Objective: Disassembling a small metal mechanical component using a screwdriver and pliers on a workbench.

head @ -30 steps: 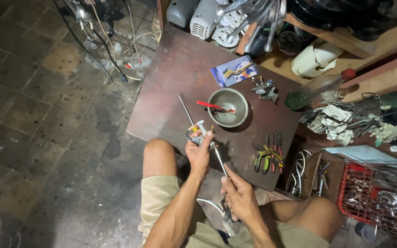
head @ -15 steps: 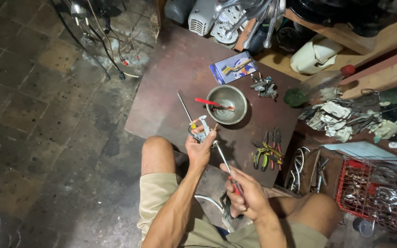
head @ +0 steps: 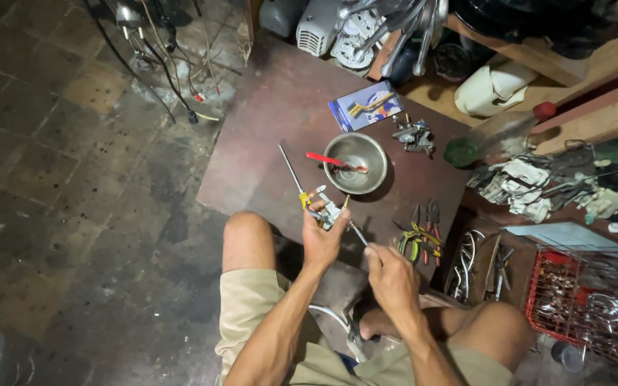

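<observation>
Rod slants up-left from small part clamped in left hand; right hand grips screwdriver.

A small grey metal part with a yellow fitting and a long thin metal rod sticking out up and to the left is gripped in the left hand, held just above the near edge of the dark reddish-brown counter. A slim metal-shafted screwdriver slants from the right hand up to the part, its tip touching the part's right side. The part's finer details are too small to make out.
</observation>
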